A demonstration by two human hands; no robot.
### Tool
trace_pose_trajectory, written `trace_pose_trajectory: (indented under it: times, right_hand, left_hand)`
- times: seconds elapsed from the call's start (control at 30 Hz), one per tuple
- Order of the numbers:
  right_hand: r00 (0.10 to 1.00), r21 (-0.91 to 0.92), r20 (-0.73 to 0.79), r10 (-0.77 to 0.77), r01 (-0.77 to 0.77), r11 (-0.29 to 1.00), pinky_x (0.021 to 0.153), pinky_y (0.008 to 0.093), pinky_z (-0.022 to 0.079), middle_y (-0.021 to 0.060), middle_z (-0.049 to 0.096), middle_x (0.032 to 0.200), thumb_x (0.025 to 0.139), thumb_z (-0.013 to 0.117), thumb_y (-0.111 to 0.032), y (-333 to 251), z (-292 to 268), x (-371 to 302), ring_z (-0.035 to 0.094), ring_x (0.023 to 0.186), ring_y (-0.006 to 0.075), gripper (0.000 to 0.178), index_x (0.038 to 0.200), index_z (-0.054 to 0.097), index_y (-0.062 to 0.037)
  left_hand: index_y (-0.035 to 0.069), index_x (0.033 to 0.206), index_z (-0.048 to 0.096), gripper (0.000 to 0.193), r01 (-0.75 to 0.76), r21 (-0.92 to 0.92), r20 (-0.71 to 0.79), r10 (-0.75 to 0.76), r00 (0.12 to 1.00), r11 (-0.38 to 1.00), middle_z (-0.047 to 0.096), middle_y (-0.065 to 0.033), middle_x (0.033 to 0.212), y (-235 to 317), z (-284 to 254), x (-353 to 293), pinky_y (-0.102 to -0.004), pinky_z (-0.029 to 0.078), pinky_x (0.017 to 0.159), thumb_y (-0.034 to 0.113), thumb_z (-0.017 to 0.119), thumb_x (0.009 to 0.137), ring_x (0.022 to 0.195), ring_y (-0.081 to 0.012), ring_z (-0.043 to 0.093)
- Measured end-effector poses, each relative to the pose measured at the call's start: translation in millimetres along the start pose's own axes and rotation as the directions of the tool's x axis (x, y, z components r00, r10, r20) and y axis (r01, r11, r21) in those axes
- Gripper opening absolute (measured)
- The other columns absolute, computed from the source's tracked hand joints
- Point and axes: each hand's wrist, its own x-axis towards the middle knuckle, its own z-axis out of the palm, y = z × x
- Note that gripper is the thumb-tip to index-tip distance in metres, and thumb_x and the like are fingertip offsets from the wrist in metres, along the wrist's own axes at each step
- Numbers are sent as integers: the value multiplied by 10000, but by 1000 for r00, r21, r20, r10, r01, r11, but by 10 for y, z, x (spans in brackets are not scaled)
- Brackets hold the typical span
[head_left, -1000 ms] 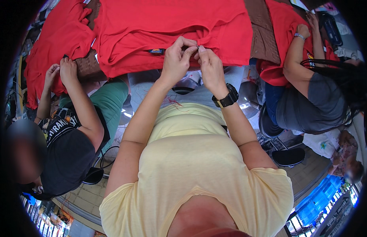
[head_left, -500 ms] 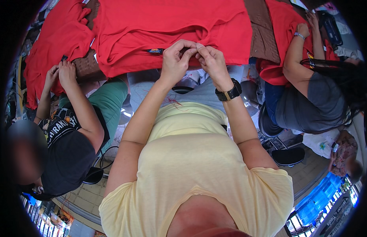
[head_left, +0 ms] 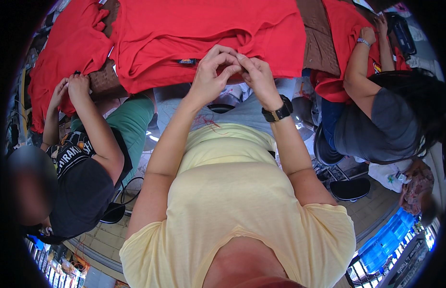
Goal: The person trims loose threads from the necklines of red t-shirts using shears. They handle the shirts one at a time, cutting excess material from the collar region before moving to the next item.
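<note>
A red shirt [head_left: 194, 29] lies spread before me, its neck opening toward my body. Inside the neckline a small dark label [head_left: 186, 61] shows, left of my fingers. My left hand [head_left: 212, 72] is closed in a pinch over the shirt's near edge. Its fingertips meet those of my right hand [head_left: 259, 80], also pinching, with a dark watch on the wrist. Whatever lies between the fingertips is too small to make out.
A brown cloth [head_left: 320, 41] covers the table under the shirts. People work at more red shirts: one's hands [head_left: 78, 91] at left, another's hand [head_left: 368, 35] at right. Loose red threads [head_left: 207, 121] lie on my lap. A black stool [head_left: 350, 190] stands behind at right.
My left hand has shifted slightly up, its fingers still meeting my right hand's. The left co-worker's hands have moved a little left and up. The red shirt lies almost as before.
</note>
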Motion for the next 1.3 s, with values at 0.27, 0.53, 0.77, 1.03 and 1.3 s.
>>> trace_pose_trajectory:
  times: [0.27,0.53,0.77,1.03,1.3]
  right_hand:
    - [751,-477,-264,-605,444,759,659,326,502,74,589,840,768,808,-111,-184,61,-256,595,733,147,300,990,628,-20]
    - [676,-726,-82,-732,462,509,702,384,523,133,623,933,816,711,3,-97,-49,-71,669,823,329,187,990,648,-23]
    - [715,-521,-146,-684,532,667,725,346,543,145,705,881,856,725,-7,-113,-54,-23,710,804,267,158,981,634,23]
    - [712,-545,-136,-689,527,652,723,335,545,147,719,876,851,738,-16,-160,-60,-46,721,804,248,155,978,656,19]
    - [707,-593,-129,-696,507,625,690,344,537,130,720,866,825,741,-8,-153,-44,-81,717,784,262,146,950,666,1]
  left_hand:
    - [17,1208,611,297,-31,185,-60,43,997,982,664,-142,1086,185,-114,223,-388,533,859,81,676,925,986,-275,653]
    - [23,1076,660,229,-103,389,-18,120,993,915,691,-107,892,156,-28,348,-336,533,741,69,745,868,805,-211,655]
    - [-11,1091,617,153,259,-194,-124,-286,950,946,681,-72,921,75,48,235,-261,524,717,109,638,999,787,-103,630]
    - [11,1173,613,243,191,-128,-168,-211,963,973,711,-103,941,254,79,209,-262,537,751,110,689,965,822,-144,674]
    - [37,1135,648,229,1,82,-163,12,987,997,701,-76,1045,106,74,249,-289,543,717,54,716,918,881,-139,682]
